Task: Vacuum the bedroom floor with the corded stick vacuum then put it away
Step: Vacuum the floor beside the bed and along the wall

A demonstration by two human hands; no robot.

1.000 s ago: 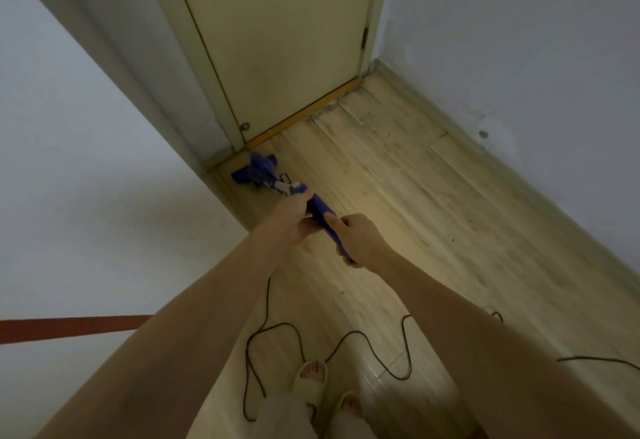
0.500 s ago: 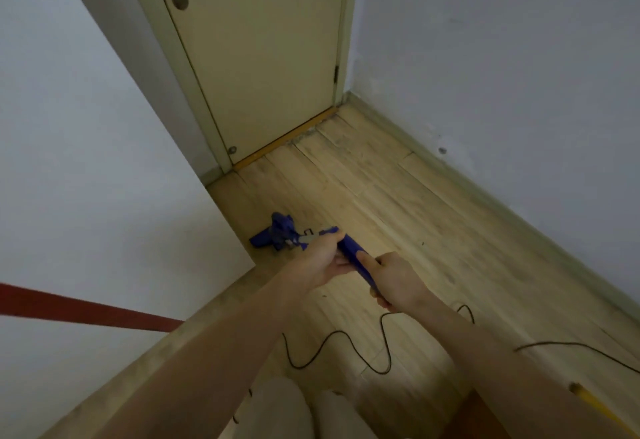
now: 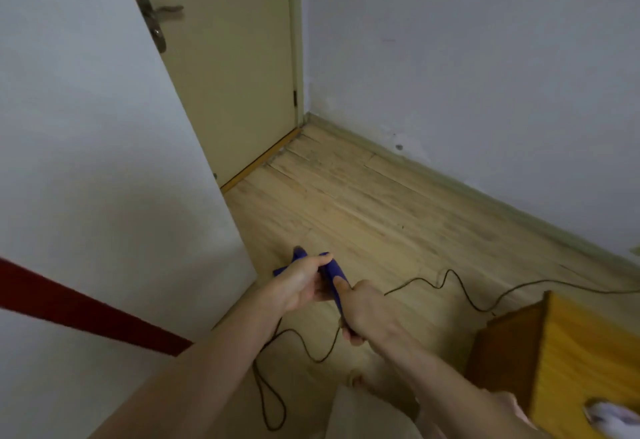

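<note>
pale wood floor (image 3: 398, 217) with cream door (image 3: 235, 68) at 12 o'clock, yellow cabinet (image 3: 568, 345) at 4, black cord (image 3: 450, 279) looping across, both left hand (image 3: 301, 283) and right hand (image 3: 367, 310) grasping blue vacuum (image 3: 330, 274) at centre.

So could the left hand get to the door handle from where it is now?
Probably not without stepping forward: the left hand grips the blue vacuum low down, and the door handle sits well beyond, partly behind the white panel.

Both hands (image 3: 301, 283) grip blue vacuum (image 3: 334, 274); cord (image 3: 450, 276) trails.
</note>
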